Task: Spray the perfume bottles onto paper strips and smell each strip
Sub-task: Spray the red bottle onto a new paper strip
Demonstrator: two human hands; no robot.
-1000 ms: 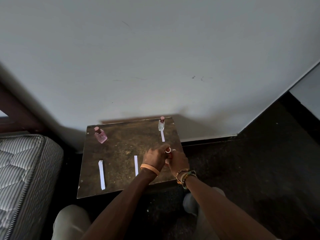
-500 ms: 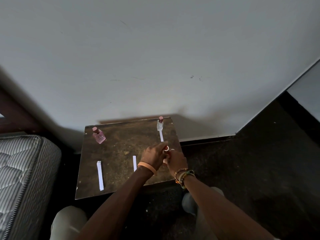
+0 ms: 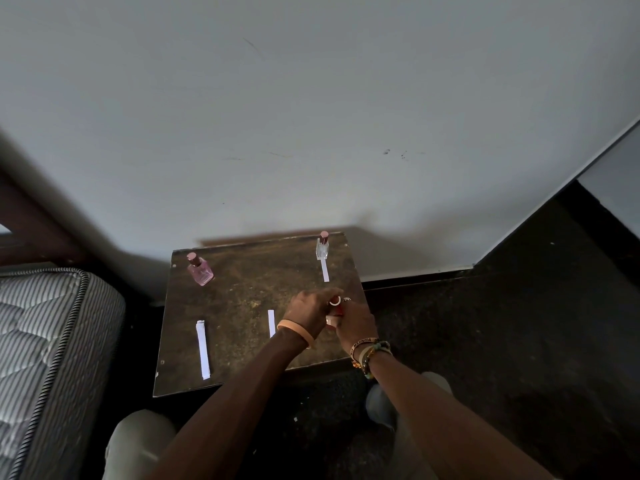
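Note:
A small red perfume bottle (image 3: 336, 308) with a round top sits between my two hands over the right side of the dark brown table (image 3: 249, 296). My left hand (image 3: 307, 311) curls round it from the left, and my right hand (image 3: 355, 322) grips it from the right. Most of the bottle is hidden by my fingers. A pink bottle (image 3: 200, 270) stands at the back left. A clear bottle (image 3: 322, 245) with a pink cap stands at the back right. Three white paper strips lie flat: one at the front left (image 3: 202, 349), one in the middle (image 3: 271, 323), one before the clear bottle (image 3: 325, 270).
A striped mattress (image 3: 52, 341) borders the table on the left. A pale wall (image 3: 311, 116) rises behind it. Dark floor (image 3: 502, 341) spreads to the right. My knees (image 3: 138, 441) are below the table's front edge.
My hands stay joined on the red bottle at the same spot on the table. Only the view has shifted slightly.

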